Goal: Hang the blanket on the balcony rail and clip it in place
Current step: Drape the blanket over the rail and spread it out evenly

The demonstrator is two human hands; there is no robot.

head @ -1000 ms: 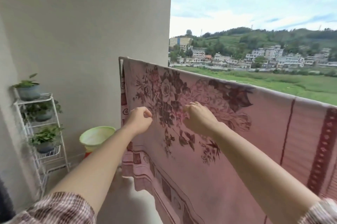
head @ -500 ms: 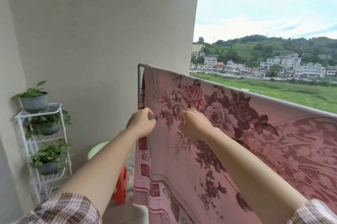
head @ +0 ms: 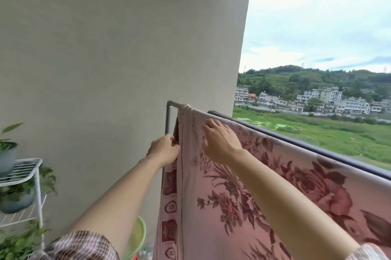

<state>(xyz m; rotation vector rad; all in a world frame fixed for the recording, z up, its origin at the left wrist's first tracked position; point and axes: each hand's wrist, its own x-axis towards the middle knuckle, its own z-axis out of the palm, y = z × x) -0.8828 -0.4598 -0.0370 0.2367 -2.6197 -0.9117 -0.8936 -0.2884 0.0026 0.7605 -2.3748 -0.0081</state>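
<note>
Two hands work the blanket (head: 243, 196) draped over the rail (head: 172, 104): left hand (head: 164, 149) pinches its left edge, right hand (head: 220, 143) rests loosely open, now higher. Plant shelf (head: 31, 166), green basin (head: 135, 238) stand left.

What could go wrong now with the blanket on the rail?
1. No clip is visible on the blanket, and past the rail is open air; wind could lift it off.
2. The left hand pinches the edge near the metal post, where the top corner is bunched; a clip there may grip badly.
3. The right hand only rests on the cloth, so a hard pull by the left could drag it sideways.
</note>
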